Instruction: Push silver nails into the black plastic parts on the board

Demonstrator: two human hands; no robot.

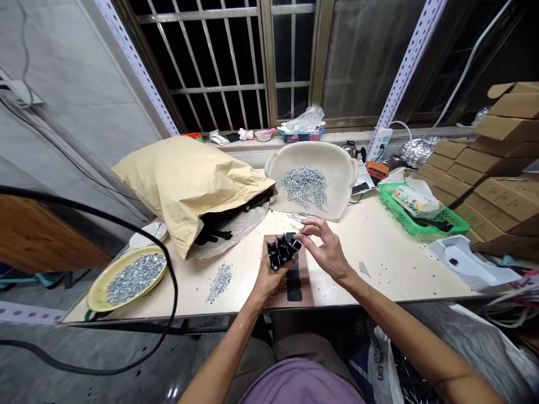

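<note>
My left hand (268, 279) is closed around several black plastic clips (278, 252) with curved, open tops, held upright above a brown board (304, 289). At the right end of these clips, my right hand (328, 252) pinches a thin metal screw (299, 229) between thumb and fingertips. Its lower end meets the rightmost clip; how deep it sits I cannot tell. A row of black square pads (294, 283) lies on the board below my hands. Behind them, a white basin (341, 207) holds a heap of long silvery screws (305, 185), with a few lying loose in front.
A large paper sack (185, 185) with black parts in its mouth lies at left. Nearby are a yellow bowl (96, 292) of small metal pieces and a loose pile (219, 282). A green basket (421, 233) and cardboard boxes (505, 191) stand right. A black cable (168, 269) loops across the left.
</note>
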